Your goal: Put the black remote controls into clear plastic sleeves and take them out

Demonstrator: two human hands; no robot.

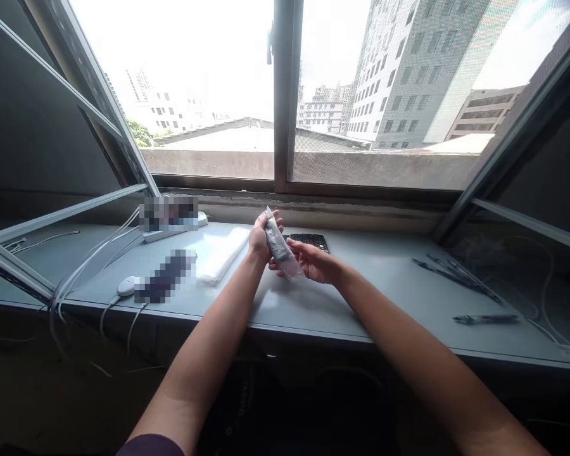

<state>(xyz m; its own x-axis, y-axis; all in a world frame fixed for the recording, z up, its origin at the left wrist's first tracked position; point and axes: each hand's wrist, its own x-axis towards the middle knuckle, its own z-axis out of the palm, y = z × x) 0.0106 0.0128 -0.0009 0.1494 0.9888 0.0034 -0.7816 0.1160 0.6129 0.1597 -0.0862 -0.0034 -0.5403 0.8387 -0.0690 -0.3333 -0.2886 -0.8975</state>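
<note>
A narrow clear plastic bag (278, 246) with something greyish inside is held above the desk, tilted, its top end toward the window. Around its upper part, my left hand (260, 239) is closed, thumb along the near side. My right hand (313, 261) grips the lower part from the right, with fingers behind the plastic. What the bag contains cannot be made out. Behind the hands lies a black keyboard-like object (313, 240), partly covered by them. Left of my left hand rests a stack of clear plastic bags (223, 256).
On the left are a white power strip (202, 219), a white round charger (127, 286) with cables and blurred-out items. Several dark pens (458, 275) and a single pen (485, 319) lie at right. Metal frame bars (71, 199) slope on both sides; a window stands behind the desk (389, 291).
</note>
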